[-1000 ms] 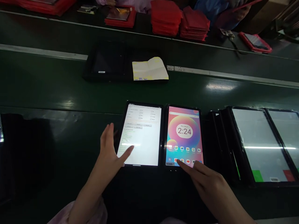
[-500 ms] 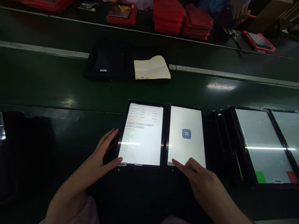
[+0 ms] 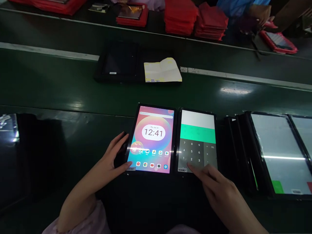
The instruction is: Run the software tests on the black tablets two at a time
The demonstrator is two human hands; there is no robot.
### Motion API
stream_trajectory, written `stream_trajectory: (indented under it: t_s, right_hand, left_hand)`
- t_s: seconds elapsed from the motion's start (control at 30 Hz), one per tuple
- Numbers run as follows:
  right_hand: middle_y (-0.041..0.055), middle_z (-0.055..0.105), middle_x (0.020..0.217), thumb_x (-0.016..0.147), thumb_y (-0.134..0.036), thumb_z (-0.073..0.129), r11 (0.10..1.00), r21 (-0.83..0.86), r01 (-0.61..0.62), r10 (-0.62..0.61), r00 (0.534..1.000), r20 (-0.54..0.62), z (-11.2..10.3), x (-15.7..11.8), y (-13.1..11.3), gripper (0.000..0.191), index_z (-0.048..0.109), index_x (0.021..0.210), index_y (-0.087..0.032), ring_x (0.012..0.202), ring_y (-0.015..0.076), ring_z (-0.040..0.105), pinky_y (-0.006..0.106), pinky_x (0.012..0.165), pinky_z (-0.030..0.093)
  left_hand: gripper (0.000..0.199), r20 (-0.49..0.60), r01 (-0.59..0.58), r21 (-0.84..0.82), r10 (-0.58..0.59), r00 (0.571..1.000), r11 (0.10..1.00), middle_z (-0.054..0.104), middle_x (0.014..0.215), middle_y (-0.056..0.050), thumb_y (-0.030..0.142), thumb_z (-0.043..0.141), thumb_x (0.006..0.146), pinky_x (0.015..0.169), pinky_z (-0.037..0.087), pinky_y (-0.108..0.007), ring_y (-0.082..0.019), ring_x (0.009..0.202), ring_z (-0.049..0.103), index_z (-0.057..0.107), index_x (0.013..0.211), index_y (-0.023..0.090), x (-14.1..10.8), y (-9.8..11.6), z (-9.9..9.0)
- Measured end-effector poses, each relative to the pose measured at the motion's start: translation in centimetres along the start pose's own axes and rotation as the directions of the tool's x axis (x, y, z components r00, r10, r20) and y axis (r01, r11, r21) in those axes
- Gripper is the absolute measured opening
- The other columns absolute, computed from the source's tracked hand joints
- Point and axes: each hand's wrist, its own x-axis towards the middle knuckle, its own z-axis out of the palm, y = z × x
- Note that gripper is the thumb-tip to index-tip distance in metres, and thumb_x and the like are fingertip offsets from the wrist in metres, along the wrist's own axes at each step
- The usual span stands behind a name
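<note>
Two lit tablets lie side by side before me. On the left tablet (image 3: 154, 146) a colourful home screen shows a 12:41 clock and app icons. My left hand (image 3: 107, 164) is at its left edge, thumb and fingers spread apart, the thumb tip over the lower left corner. A calculator with a green band fills the right tablet (image 3: 198, 133). My right hand (image 3: 216, 185) has its index finger stretched to the lower left of that keypad, the other fingers curled and holding nothing. Whether the fingertip presses the glass I cannot tell.
More tablets (image 3: 278, 146) overlap at the right, and a dark one (image 3: 12, 162) lies far left. Beyond are a black tablet (image 3: 120, 60) and a creased paper (image 3: 162, 71). Red pouches (image 3: 180, 18) are stacked at the back, near a co-worker's hand (image 3: 260, 13).
The left tablet went from a white list page to its home screen. On the right one, an equals icon gave way to a calculator. My right index finger shifted slightly right over it.
</note>
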Motion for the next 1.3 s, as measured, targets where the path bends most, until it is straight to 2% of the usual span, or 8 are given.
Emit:
stream_trajectory:
  t_s: [0.13, 0.3, 0.57, 0.73, 0.9, 1.03, 1.13, 1.3]
  right_hand:
    - [0.0008, 0.062, 0.078, 0.105, -0.013, 0.038, 0.994, -0.058, -0.093, 0.087, 0.99, -0.107, -1.2, 0.0, 1.1, 0.048, 0.073, 0.137, -0.02, 0.048, 0.0044, 0.053, 0.011, 0.045, 0.045]
    - [-0.0017, 0.052, 0.068, 0.107, -0.026, 0.043, 0.936, -0.179, -0.303, 0.236, 0.918, -0.319, -1.6, 1.1, 3.8, 0.042, 0.081, 0.122, -0.014, 0.046, 0.0074, 0.048, 0.018, 0.047, 0.045]
    - [0.0038, 0.054, 0.076, 0.111, -0.049, 0.036, 0.928, -0.096, -0.361, 0.325, 0.907, -0.266, 0.4, 3.8, 5.8, 0.058, 0.081, 0.124, -0.016, 0.06, 0.0152, 0.06, 0.027, 0.052, 0.049]
    - [0.0031, 0.051, 0.072, 0.111, -0.054, 0.032, 0.893, -0.104, -0.437, 0.367, 0.844, -0.391, 0.4, 3.4, 6.3, 0.067, 0.085, 0.114, -0.013, 0.055, 0.0144, 0.054, 0.027, 0.05, 0.046]
    - [0.0036, 0.054, 0.076, 0.112, -0.047, 0.036, 0.933, -0.044, -0.357, 0.326, 0.891, -0.317, 0.9, 3.6, 6.1, 0.056, 0.081, 0.124, -0.016, 0.061, 0.0146, 0.059, 0.026, 0.054, 0.049]
    - [0.0021, 0.053, 0.073, 0.111, -0.046, 0.039, 0.918, -0.036, -0.396, 0.348, 0.843, -0.41, 1.1, 3.7, 6.3, 0.055, 0.084, 0.116, -0.015, 0.057, 0.013, 0.056, 0.025, 0.051, 0.047]
    - [0.0015, 0.053, 0.071, 0.11, -0.043, 0.041, 0.921, -0.027, -0.387, 0.335, 0.828, -0.45, 0.9, 3.6, 5.9, 0.053, 0.085, 0.112, -0.013, 0.055, 0.0123, 0.056, 0.024, 0.049, 0.046]
    - [0.0007, 0.056, 0.071, 0.108, -0.028, 0.049, 0.977, 0.087, -0.195, 0.213, 0.904, -0.37, 1.1, 3.5, 3.3, 0.038, 0.085, 0.108, -0.016, 0.056, 0.0104, 0.058, 0.02, 0.05, 0.048]
  left_hand:
    - [0.091, -0.003, 0.034, -0.054, -0.034, 0.999, 0.998, 0.024, 0.18, -0.004, 0.069, 0.073, 0.08, 0.114, 0.051, -0.06, -0.046, 0.156, 0.038, 0.045, 0.161, 0.039, 0.0, -0.3, 0.1]
    - [0.09, -0.013, 0.138, -0.186, -0.143, 0.99, 0.973, 0.023, 0.18, -0.001, 0.069, 0.076, 0.074, 0.113, 0.055, -0.055, -0.043, 0.152, 0.045, 0.05, 0.155, 0.04, 0.3, -0.2, 0.2]
    - [0.074, -0.119, 0.12, -0.202, -0.146, 0.982, 0.972, 0.035, 0.175, -0.006, 0.064, 0.075, 0.073, 0.107, 0.06, -0.051, -0.041, 0.145, 0.055, 0.063, 0.139, 0.033, 1.3, 0.5, 0.5]
    - [0.068, -0.188, 0.103, -0.198, -0.141, 0.972, 0.975, 0.045, 0.168, -0.01, 0.063, 0.074, 0.069, 0.103, 0.062, -0.05, -0.044, 0.149, 0.049, 0.068, 0.127, 0.027, 1.5, 1.5, 0.6]
    - [0.072, -0.196, 0.209, -0.196, -0.247, 0.949, 0.958, 0.051, 0.164, -0.01, 0.06, 0.072, 0.066, 0.109, 0.057, -0.05, -0.04, 0.147, 0.052, 0.068, 0.128, 0.025, 1.6, 2.9, 0.5]
    - [0.084, -0.27, 0.333, -0.268, -0.402, 0.875, 0.904, 0.068, 0.144, -0.013, 0.063, 0.067, 0.051, 0.119, 0.046, -0.055, -0.042, 0.139, 0.058, 0.069, 0.126, 0.024, 1.6, 4.8, 0.6]
    - [0.084, -0.263, 0.412, -0.299, -0.489, 0.832, 0.861, 0.076, 0.129, -0.009, 0.063, 0.066, 0.051, 0.119, 0.046, -0.057, -0.04, 0.129, 0.065, 0.07, 0.127, 0.029, 1.5, 5.2, 0.6]
    - [0.076, -0.265, 0.413, -0.281, -0.483, 0.834, 0.866, 0.08, 0.117, -0.003, 0.064, 0.066, 0.054, 0.117, 0.048, -0.049, -0.035, 0.129, 0.066, 0.072, 0.124, 0.035, 1.5, 4.5, 0.4]
